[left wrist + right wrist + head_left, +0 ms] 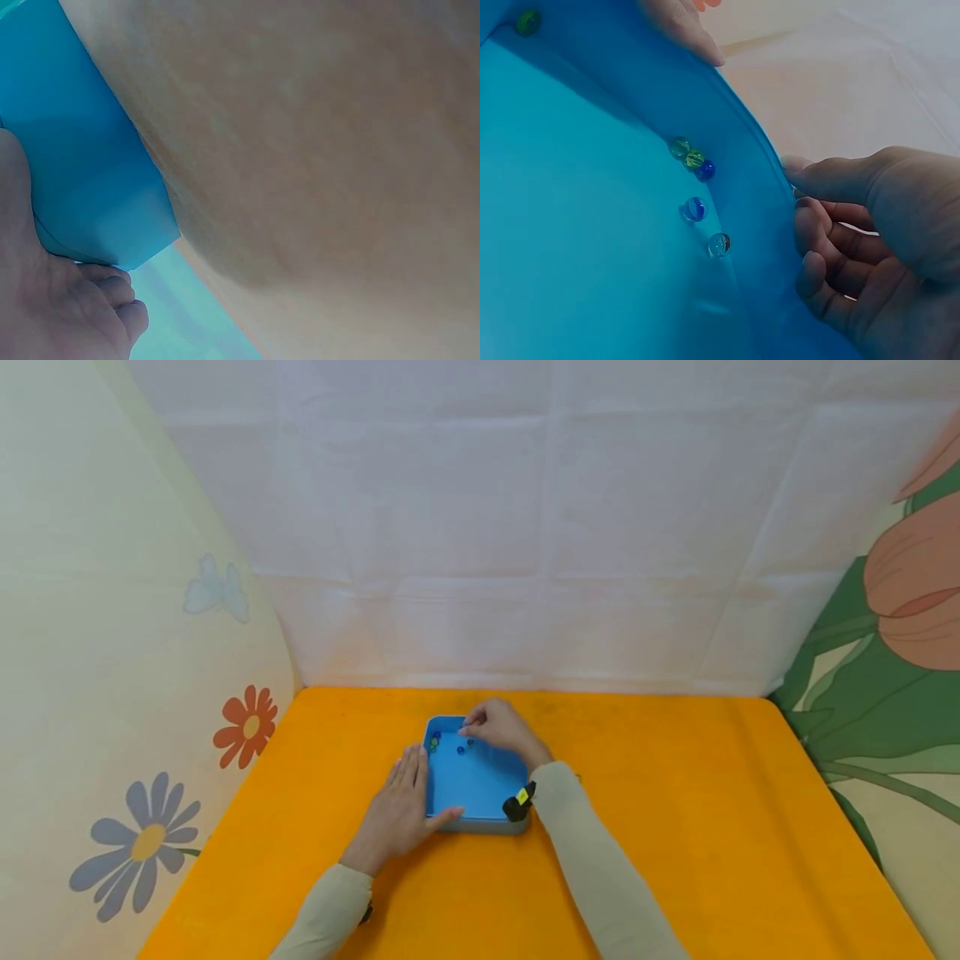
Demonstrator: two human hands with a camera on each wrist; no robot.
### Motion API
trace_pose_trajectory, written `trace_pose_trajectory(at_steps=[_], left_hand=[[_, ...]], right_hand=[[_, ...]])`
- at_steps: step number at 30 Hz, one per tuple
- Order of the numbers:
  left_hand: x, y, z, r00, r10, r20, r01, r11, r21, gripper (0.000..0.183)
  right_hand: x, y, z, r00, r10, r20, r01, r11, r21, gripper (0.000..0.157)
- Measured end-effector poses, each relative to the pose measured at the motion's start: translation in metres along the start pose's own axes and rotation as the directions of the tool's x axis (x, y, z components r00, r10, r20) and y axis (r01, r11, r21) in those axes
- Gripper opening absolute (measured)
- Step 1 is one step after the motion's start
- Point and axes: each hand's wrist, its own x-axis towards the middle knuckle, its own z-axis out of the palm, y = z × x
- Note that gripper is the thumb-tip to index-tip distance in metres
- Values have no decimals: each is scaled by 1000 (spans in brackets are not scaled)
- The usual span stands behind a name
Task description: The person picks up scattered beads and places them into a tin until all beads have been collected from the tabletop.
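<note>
A blue rectangular box (476,781) stands on the orange table. My left hand (401,802) rests along its left wall with straight fingers, the thumb over the front rim. Above the far wall, my right hand (506,731) pinches a small dark thing, seemingly a marble, mostly hidden by the fingertips. Inside the box, a green marble (680,146), a yellow-green marble (694,160) and a dark blue marble (706,170) touch in a row by the wall. Nearby are a clear-blue marble (695,208) and a clear-brown marble (719,244). Another green marble (529,22) sits in a corner.
Right of the box, a small yellow-green thing (578,777) shows partly behind my right sleeve (592,860). The orange table (720,827) meets a white cloth (465,527) at the back. Flower-printed cloths hang on both sides.
</note>
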Motion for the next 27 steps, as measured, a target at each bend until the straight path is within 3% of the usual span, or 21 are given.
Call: trace_pose_trajectory(at_steps=[27], left_hand=[[0,2,-1,1000,-10,17,10,1000,-5,120]], right_hand=[[3,-5,16,1000,-26,15,26,1000,9,17]])
